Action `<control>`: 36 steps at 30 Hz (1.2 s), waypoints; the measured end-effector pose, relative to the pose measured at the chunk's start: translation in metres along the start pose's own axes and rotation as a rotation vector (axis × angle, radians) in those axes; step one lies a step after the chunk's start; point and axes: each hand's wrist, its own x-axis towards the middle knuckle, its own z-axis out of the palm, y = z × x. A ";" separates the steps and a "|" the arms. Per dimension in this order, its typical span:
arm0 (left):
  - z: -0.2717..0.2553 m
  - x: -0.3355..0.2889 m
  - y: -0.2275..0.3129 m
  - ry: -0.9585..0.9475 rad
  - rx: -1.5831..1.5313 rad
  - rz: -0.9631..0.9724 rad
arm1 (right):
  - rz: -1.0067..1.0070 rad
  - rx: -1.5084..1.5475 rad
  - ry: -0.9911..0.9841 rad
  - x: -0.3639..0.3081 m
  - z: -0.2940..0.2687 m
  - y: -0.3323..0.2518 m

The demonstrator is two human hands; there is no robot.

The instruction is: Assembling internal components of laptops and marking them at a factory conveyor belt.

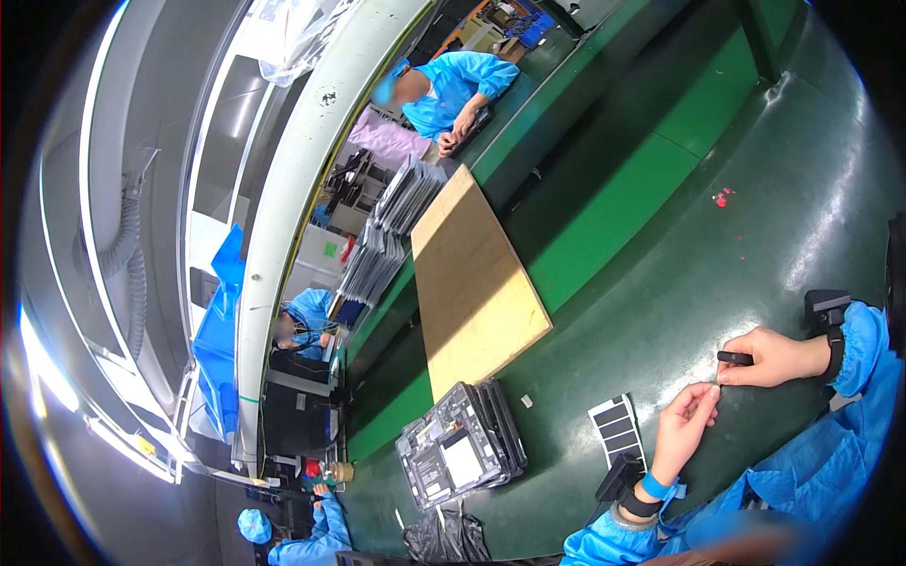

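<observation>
My right hand (pixel 776 357) is closed around a short, black, rod-like tool (pixel 734 358) whose exact kind I cannot make out. Its fingertips meet those of my left hand (pixel 685 426) just above the green bench. The left thumb and forefinger are pinched together; whatever lies between them is too small to name. By my left wrist lies a white sheet with black rectangular pads (pixel 617 426), partly covered by the black device on that wrist. Further left stands a stack of opened black electronic units (pixel 461 451), the top one showing its inner parts and a white panel.
A wooden board (pixel 477 283) bridges toward the green line beyond the bench (pixel 604 349). A black plastic bag (pixel 446 536) sits beside the stack. Red scraps (pixel 723 197) and a small pale piece (pixel 527 401) lie on the bench. Co-workers in blue sit across and at the left.
</observation>
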 end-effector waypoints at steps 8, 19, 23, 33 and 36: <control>-0.005 0.005 -0.002 -0.007 0.030 -0.003 | 0.030 -0.110 -0.009 0.007 -0.002 0.006; -0.003 0.001 0.001 0.009 0.048 -0.019 | 0.075 0.025 -0.007 0.007 0.003 0.013; -0.003 0.002 0.002 0.004 0.053 -0.027 | 0.046 0.074 -0.026 0.006 0.001 0.012; -0.005 0.001 0.003 -0.004 0.066 -0.038 | 0.035 0.038 -0.032 0.009 0.001 0.013; -0.005 0.001 0.003 -0.016 0.065 -0.036 | 0.062 -0.017 -0.029 0.008 0.001 0.010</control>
